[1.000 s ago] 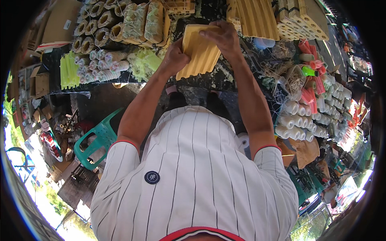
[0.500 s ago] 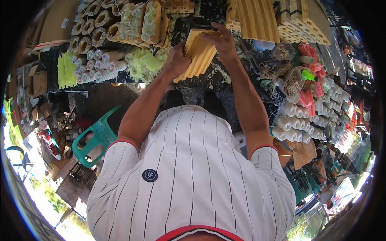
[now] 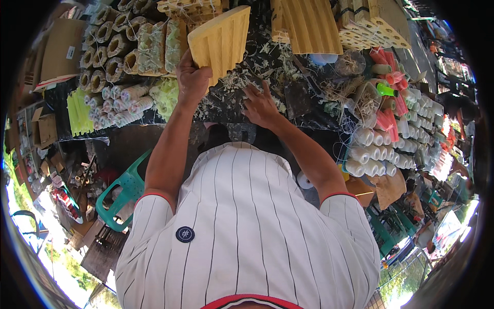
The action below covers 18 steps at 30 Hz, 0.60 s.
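My left hand is closed on the lower left edge of a yellow wooden block with parallel grooves, holding it tilted up over the table. My right hand is away from the block, low at the table's near edge. Its fingers are spread and I see nothing in them. Pale shreds lie scattered on the black table covering beside its fingertips. Whether that hand touches them I cannot tell.
Bundles of hollow paper-like tubes and light-green strips fill the left. More grooved wooden blocks stand at the far right, with white rolls and red plastic rolls nearer. A green plastic chair is at lower left.
The grooved block has moved left and farther away in my left hand. My right hand has let go of it and come down toward the near edge of the table.
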Each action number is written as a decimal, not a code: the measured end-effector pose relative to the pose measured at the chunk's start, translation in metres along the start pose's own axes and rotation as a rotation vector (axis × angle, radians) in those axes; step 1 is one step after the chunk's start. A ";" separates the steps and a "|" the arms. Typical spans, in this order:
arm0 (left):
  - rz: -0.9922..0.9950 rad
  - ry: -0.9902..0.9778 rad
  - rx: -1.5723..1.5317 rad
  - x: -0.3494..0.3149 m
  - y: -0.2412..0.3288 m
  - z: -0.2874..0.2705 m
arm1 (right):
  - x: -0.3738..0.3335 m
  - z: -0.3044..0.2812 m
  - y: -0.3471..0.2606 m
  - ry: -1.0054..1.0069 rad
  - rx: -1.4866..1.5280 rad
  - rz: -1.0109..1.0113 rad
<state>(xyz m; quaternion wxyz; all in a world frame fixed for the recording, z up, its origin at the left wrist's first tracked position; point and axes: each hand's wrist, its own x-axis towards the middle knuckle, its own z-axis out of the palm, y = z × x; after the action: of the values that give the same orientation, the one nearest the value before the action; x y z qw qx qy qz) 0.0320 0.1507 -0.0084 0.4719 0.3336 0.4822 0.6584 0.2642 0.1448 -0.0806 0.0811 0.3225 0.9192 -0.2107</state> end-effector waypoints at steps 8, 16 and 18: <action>-0.003 0.039 0.206 -0.002 0.017 0.009 | 0.073 -0.117 -0.007 1.180 0.318 -0.191; -0.098 0.002 -0.087 -0.017 0.034 -0.012 | -0.014 -0.027 0.000 0.839 0.289 -0.003; -0.208 0.014 -0.118 -0.026 0.031 -0.020 | -0.003 -0.077 -0.007 1.018 0.294 0.018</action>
<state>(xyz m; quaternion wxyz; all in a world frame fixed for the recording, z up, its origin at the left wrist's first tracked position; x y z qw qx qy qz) 0.0131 0.1174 0.0151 0.5531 0.2488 0.4779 0.6354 0.2610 0.1724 -0.0084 -0.4197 0.3999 0.8002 -0.1535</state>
